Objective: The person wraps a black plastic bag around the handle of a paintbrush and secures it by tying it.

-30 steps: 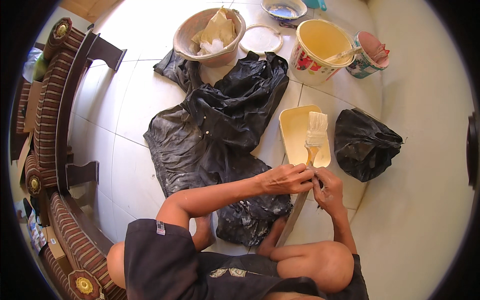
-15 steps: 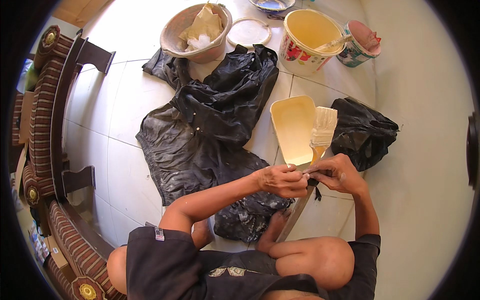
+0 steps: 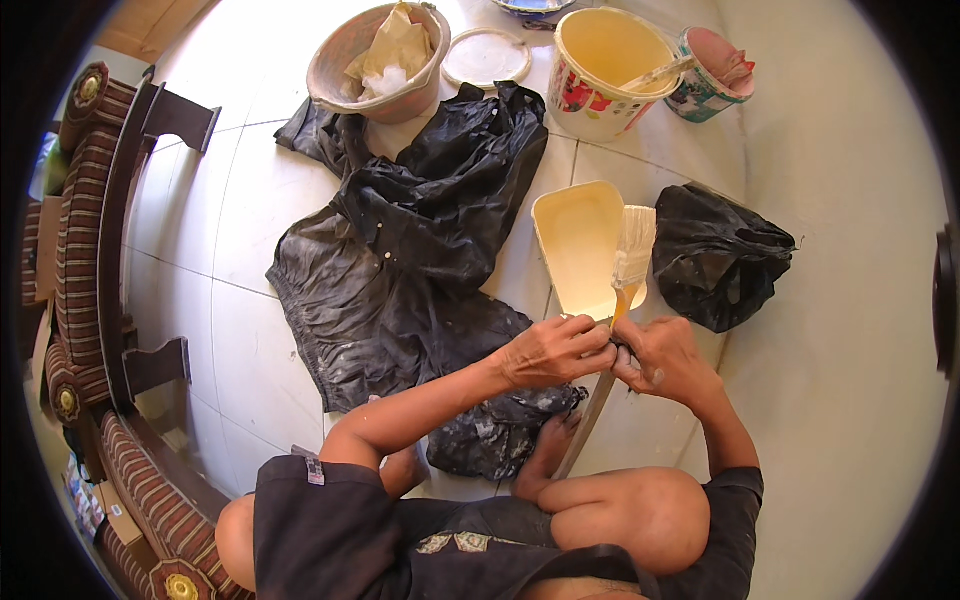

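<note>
A wide paintbrush (image 3: 633, 250) with pale, paint-coated bristles and a yellow handle points away from me. Its handle end meets the top of a long stick (image 3: 592, 420), which slants down beside my foot. My right hand (image 3: 662, 360) is closed around this joint, with the thumb along the brush handle. Against it, my left hand (image 3: 562, 350) is closed in a pinch; what lies between its fingertips is hidden. Some dark material shows between the hands. Just beyond them lies a cream scoop-shaped tray (image 3: 580, 240), partly behind the brush.
Crumpled black sheeting (image 3: 420, 230) covers the tiles at left; a black plastic bag (image 3: 720, 260) sits at right by the wall (image 3: 840, 300). Farther back stand a bucket (image 3: 420, 85) with paper, a white lid (image 3: 487, 58), a cream paint bucket (image 3: 600, 115) and a small tub (image 3: 700, 100). A striped sofa (image 3: 85, 240) lines the left.
My right hand has turned and closed around the joint of brush and stick, where a black strip hung loose. The brush has tilted more edge-on. The whole view has shifted slightly.
</note>
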Action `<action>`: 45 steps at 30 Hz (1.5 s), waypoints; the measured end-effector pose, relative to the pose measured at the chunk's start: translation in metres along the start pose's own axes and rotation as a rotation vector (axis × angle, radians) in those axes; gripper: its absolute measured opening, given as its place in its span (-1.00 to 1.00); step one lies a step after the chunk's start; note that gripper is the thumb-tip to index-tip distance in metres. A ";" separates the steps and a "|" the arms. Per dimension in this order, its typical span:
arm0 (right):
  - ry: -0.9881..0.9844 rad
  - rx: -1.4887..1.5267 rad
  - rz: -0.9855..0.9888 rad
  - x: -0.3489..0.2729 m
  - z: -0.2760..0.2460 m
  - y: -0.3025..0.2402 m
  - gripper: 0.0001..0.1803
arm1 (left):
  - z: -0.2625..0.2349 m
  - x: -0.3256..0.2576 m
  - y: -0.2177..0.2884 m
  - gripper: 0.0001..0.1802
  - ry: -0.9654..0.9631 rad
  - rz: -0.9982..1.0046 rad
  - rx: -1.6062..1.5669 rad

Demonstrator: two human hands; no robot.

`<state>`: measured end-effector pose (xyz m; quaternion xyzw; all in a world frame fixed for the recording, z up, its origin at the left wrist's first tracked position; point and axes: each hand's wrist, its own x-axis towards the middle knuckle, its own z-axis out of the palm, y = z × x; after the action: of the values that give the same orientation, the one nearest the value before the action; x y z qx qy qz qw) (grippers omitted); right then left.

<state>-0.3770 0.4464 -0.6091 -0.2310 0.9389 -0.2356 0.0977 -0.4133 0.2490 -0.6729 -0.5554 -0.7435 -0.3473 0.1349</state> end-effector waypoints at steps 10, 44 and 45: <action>0.106 -0.015 0.013 -0.001 -0.001 -0.005 -0.81 | -0.015 0.008 -0.013 -0.87 -0.129 0.155 0.073; 0.518 0.631 0.348 -0.022 0.062 -0.018 -0.83 | 0.010 -0.010 0.023 -0.72 0.192 -0.698 -0.626; 0.521 0.593 0.345 -0.023 0.064 -0.018 -0.83 | 0.011 -0.011 0.023 -0.70 0.190 -0.676 -0.591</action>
<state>-0.3311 0.4179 -0.6539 0.0348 0.8487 -0.5260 -0.0424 -0.3868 0.2514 -0.6786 -0.2619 -0.7364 -0.6183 -0.0827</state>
